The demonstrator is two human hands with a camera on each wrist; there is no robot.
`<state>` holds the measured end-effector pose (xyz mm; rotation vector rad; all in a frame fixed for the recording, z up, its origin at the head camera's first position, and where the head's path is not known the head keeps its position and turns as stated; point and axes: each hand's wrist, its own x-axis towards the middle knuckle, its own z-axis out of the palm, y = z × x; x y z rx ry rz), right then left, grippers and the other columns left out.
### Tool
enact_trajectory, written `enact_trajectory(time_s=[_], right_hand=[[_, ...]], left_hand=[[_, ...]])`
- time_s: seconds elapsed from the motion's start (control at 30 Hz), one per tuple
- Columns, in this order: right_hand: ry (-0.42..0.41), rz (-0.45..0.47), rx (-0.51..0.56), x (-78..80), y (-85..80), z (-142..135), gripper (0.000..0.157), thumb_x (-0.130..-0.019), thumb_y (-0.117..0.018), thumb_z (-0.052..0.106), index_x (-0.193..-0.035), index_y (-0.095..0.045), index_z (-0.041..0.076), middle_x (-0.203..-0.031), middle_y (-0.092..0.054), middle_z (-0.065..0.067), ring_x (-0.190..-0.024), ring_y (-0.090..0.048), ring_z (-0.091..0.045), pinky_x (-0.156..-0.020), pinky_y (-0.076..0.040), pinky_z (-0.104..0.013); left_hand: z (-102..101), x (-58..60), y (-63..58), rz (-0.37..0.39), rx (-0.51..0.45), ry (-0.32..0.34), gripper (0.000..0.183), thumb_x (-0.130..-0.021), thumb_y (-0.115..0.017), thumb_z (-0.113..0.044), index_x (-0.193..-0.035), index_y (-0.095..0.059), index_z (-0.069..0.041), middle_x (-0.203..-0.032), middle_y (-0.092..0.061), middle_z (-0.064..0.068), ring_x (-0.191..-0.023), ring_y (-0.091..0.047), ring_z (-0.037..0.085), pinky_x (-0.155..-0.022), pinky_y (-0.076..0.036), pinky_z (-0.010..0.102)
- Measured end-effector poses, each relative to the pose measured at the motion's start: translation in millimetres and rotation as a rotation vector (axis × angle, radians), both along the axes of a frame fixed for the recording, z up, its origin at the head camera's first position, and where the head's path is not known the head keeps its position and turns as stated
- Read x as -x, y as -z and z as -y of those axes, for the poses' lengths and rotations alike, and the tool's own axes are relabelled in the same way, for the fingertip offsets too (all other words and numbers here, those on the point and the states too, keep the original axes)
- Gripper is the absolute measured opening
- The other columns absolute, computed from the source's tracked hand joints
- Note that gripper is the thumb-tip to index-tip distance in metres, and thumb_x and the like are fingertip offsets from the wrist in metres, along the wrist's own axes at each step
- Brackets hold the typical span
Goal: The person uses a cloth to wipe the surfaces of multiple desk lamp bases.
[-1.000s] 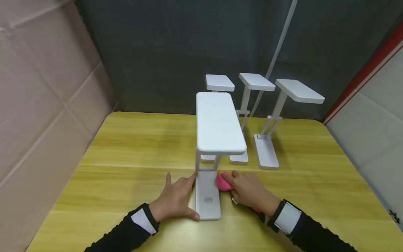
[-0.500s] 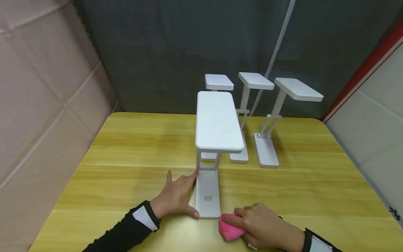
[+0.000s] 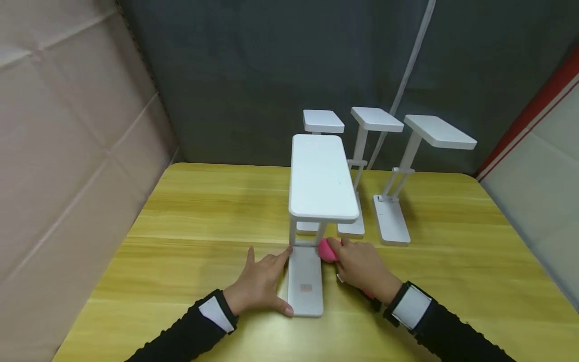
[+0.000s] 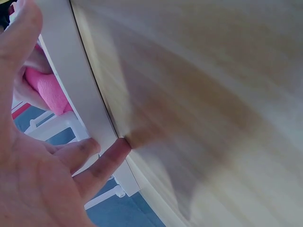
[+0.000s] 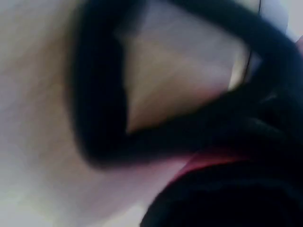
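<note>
A white folding desk lamp [image 3: 305, 281] stands at the middle of the table, its flat head [image 3: 322, 176] raised over the base. My left hand [image 3: 260, 286] lies along the base's left side, fingers spread, with thumb and forefinger touching that edge. In the left wrist view, straight fingertips of the left hand [image 4: 42, 175] meet the white base. On the other side, my right hand [image 3: 364, 266] grips a bunched pink cloth [image 3: 326, 250] against the base's right edge, near the hinge. The right wrist view is blurred and mostly blocked by a black strap [image 5: 99, 94].
Behind stand three similar white lamps: a left one [image 3: 323, 121], a middle one [image 3: 376, 119] and a right one [image 3: 392, 221]. A dark curtain [image 3: 253, 80] hangs behind the wooden table [image 3: 203, 211]. Pale padded walls flank both sides.
The right hand with the pink cloth slid toward me along the base's right side, then back up near the hinge. The left hand stayed at the base. The head view shifted slightly.
</note>
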<state>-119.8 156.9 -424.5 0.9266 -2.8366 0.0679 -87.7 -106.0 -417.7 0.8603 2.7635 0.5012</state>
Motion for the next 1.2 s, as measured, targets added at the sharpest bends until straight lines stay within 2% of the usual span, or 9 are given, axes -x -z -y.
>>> enact_trajectory(time_s=[0.23,0.4,0.53,0.63,0.7,0.8,0.97,1.03,1.2], right_hand=[[-0.131,-0.036,-0.022,-30.8,0.7,-6,0.045,-0.069,-0.061,0.017,-0.114,-0.056,0.013,-0.067,-0.046,0.002,-0.042,-0.032,-0.008,-0.035,-0.028,-0.026],[-0.23,0.056,-0.041,-61.3,-6.5,-13,0.053,-0.069,-0.058,0.013,-0.121,-0.053,0.017,-0.075,-0.05,0.004,-0.047,-0.036,-0.006,-0.039,-0.032,-0.025],[-0.378,0.113,-0.017,-72.1,-13.8,-22,0.059,-0.067,-0.06,0.013,-0.124,-0.05,0.026,-0.081,-0.052,0.009,-0.058,-0.044,-0.006,-0.046,-0.037,-0.023],[-0.404,0.174,0.021,-65.2,-18.9,-28,0.064,-0.066,-0.061,0.012,-0.126,-0.047,0.031,-0.081,-0.049,0.013,-0.061,-0.042,-0.003,-0.048,-0.036,-0.021],[-0.344,0.183,0.035,-53.0,-19.5,-29,0.064,-0.067,-0.061,0.013,-0.127,-0.047,0.03,-0.081,-0.049,0.012,-0.059,-0.039,-0.001,-0.047,-0.035,-0.021],[-0.211,0.115,0.02,-27.2,-15.2,-24,0.058,-0.07,-0.062,0.016,-0.126,-0.049,0.024,-0.079,-0.051,0.005,-0.054,-0.038,-0.005,-0.043,-0.033,-0.023],[-0.065,-0.021,-0.001,5.7,0.9,-12,0.05,-0.074,-0.062,0.019,-0.123,-0.049,0.014,-0.097,-0.062,-0.013,-0.059,-0.055,-0.02,-0.039,-0.037,-0.029],[-0.046,-0.031,-0.014,8.0,4.9,-11,0.05,-0.074,-0.062,0.019,-0.122,-0.048,0.013,-0.1,-0.061,-0.016,-0.058,-0.055,-0.021,-0.038,-0.037,-0.029],[-0.119,-0.034,-0.049,-7.5,1.9,-9,0.054,-0.069,-0.062,0.016,-0.121,-0.051,0.013,-0.078,-0.055,-0.005,-0.046,-0.039,-0.01,-0.035,-0.03,-0.025]], left_hand=[[-3,0.6,-0.4,-0.007,0.0,0.007,0.127,-0.047,-0.073,-0.067,-0.141,-0.014,-0.007,-0.133,-0.044,0.01,-0.116,-0.043,0.022,-0.094,-0.004,0.072],[-3,1.2,-1.1,-0.014,0.009,0.009,0.128,-0.046,-0.072,-0.069,-0.142,-0.014,-0.006,-0.134,-0.043,0.01,-0.116,-0.043,0.022,-0.094,-0.005,0.072],[-4,0.7,-0.6,-0.01,0.014,0.002,0.128,-0.046,-0.071,-0.069,-0.142,-0.014,-0.007,-0.135,-0.042,0.01,-0.117,-0.043,0.022,-0.095,-0.004,0.072],[-3,1.0,-0.8,-0.005,0.007,-0.001,0.127,-0.047,-0.072,-0.068,-0.142,-0.013,-0.007,-0.135,-0.041,0.01,-0.117,-0.043,0.021,-0.095,-0.003,0.072],[-2,1.5,-1.1,-0.013,0.005,0.001,0.127,-0.047,-0.072,-0.068,-0.142,-0.014,-0.007,-0.135,-0.041,0.01,-0.117,-0.043,0.022,-0.095,-0.004,0.072],[-1,1.6,0.0,-0.018,0.002,-0.007,0.127,-0.046,-0.072,-0.068,-0.142,-0.014,-0.007,-0.135,-0.042,0.01,-0.117,-0.043,0.021,-0.094,-0.004,0.072],[-2,0.5,4.4,-0.018,0.007,-0.007,0.128,-0.046,-0.071,-0.069,-0.142,-0.013,-0.008,-0.133,-0.044,0.009,-0.116,-0.044,0.02,-0.094,-0.004,0.072],[-4,0.4,6.0,-0.023,0.007,0.005,0.128,-0.046,-0.07,-0.071,-0.142,-0.013,-0.008,-0.132,-0.045,0.01,-0.116,-0.044,0.02,-0.094,-0.005,0.072],[-3,2.5,3.3,-0.048,0.01,-0.004,0.129,-0.045,-0.071,-0.07,-0.142,-0.014,-0.007,-0.132,-0.045,0.008,-0.115,-0.044,0.02,-0.093,-0.008,0.073]])
